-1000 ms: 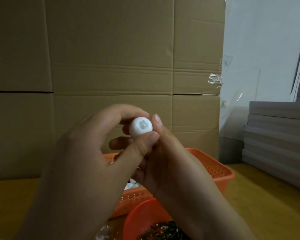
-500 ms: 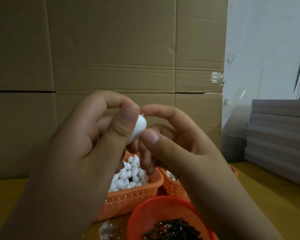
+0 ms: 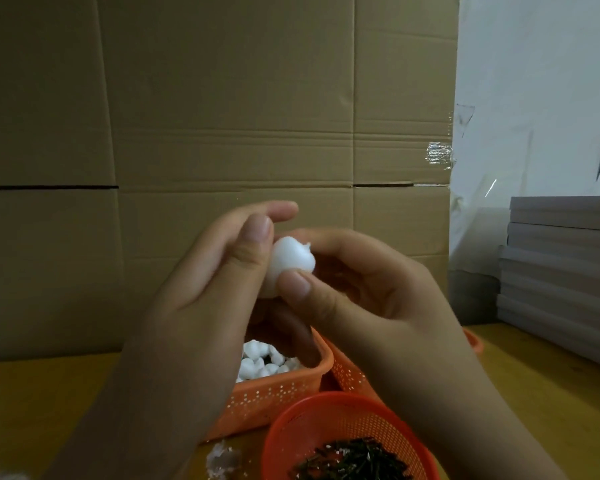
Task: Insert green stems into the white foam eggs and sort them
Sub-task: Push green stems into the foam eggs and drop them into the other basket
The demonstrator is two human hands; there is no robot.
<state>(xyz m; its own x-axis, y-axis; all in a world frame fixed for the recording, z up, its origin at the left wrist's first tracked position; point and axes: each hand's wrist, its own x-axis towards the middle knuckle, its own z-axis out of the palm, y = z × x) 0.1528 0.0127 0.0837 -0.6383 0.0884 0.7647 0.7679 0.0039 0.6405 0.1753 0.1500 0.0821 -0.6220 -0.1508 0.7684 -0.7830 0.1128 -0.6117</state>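
- Head view, centre of frame: a white foam egg (image 3: 289,259) sits raised above the table, pinched between both hands.
- The left hand (image 3: 201,299) comes in from 7 o'clock; its thumb lies along the egg's left flank, index finger arched over the top, the other fingers hidden behind the egg.
- The right hand (image 3: 371,299) comes in from 5 o'clock; its thumb presses the egg's lower front, curled fingers wrap behind, their tips out of sight.
- At the egg's 1 o'clock a ragged foam tuft shows; whether a stem is in it, I cannot tell.
- Below the hands, at 6 o'clock, an orange rectangular basket (image 3: 278,393) holds a heap of foam eggs (image 3: 260,362), half covered by the left wrist.
- A second orange basket (image 3: 352,375) sits just beside it at 3 o'clock, mostly hidden by the right forearm; contents unseen.
- At the bottom edge, a round orange basket (image 3: 312,420) holds dark green stems (image 3: 354,460), dim, blurred and cut off by the frame.
- White foam crumbs (image 3: 220,460) lie on the wooden table (image 3: 49,403) at 7 o'clock.
- Behind everything, a cardboard wall (image 3: 222,116); at 3 o'clock, stacked grey boards (image 3: 561,265), cropped.
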